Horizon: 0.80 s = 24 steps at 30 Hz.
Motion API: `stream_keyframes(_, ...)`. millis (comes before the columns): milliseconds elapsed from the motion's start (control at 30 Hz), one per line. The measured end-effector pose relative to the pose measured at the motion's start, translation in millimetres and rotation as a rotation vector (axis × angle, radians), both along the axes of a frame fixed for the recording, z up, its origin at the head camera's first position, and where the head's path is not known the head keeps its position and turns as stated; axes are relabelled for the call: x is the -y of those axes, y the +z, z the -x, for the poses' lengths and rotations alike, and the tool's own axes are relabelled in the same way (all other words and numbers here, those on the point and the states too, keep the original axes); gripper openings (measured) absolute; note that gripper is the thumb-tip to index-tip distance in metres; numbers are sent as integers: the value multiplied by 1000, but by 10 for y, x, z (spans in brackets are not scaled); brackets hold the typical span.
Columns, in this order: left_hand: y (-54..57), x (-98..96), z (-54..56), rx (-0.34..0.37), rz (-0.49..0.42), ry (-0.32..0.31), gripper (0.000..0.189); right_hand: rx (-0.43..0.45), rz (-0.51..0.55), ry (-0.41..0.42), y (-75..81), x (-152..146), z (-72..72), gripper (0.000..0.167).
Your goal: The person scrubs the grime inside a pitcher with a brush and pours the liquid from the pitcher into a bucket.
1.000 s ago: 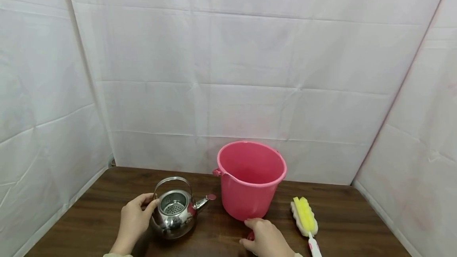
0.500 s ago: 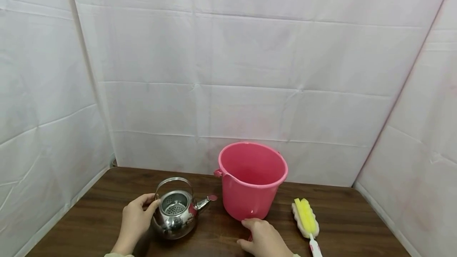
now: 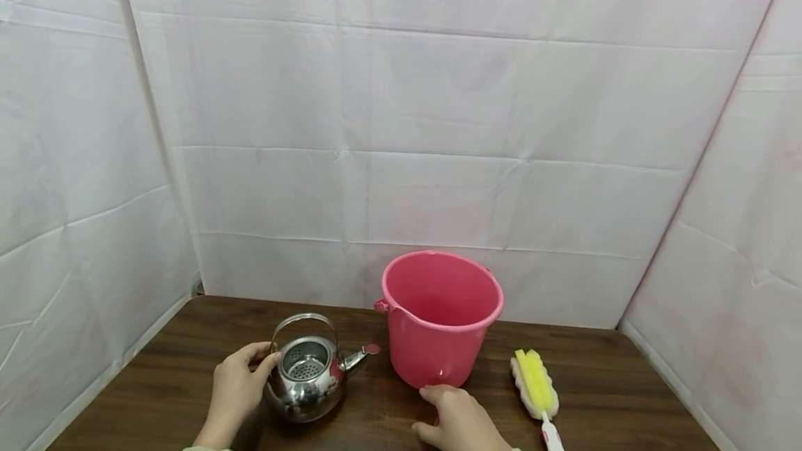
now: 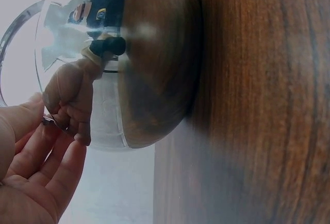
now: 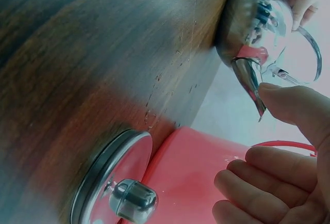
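Observation:
A shiny steel teapot (image 3: 307, 395) stands lidless on the table at left, its perforated strainer (image 3: 305, 366) showing inside. Thumb and fingers of my left hand (image 3: 238, 381) pinch the base of its arched handle (image 3: 305, 315); the left wrist view has the fingertips against the pot's side. The short spout (image 3: 356, 358), tipped reddish, points right. My right hand (image 3: 464, 420) hovers with relaxed fingers and thumb apart, holding nothing. Below it, in the right wrist view, the round steel lid (image 5: 116, 182) with its knob (image 5: 134, 201) lies on the table, mostly hidden by that hand in the head view.
A pink bucket (image 3: 438, 353) stands upright just beyond my right hand. To the right lies a yellow and white sponge brush (image 3: 535, 385) with a white handle. White cloth (image 3: 401, 124) walls in the back and sides of the dark wooden table (image 3: 614, 395).
My right hand has shifted slightly left, covering the red patch seen earlier between its fingers. My left hand and the teapot have stayed put.

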<state>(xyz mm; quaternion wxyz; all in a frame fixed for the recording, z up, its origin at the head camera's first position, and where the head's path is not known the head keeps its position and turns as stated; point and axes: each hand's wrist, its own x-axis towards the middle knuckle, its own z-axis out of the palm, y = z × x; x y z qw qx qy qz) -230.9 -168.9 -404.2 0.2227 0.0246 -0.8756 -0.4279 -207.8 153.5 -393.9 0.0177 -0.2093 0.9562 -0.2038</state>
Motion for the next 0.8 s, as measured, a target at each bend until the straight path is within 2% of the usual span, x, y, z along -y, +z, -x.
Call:
stream_keyframes(633, -12, 15, 2, -19, 38, 13, 24, -151, -5, 49, -14, 100, -40, 48)
stream_keyframes(800, -27, 19, 3, -13, 35, 15, 25, -146, -1, 55, -15, 118, -41, 48)
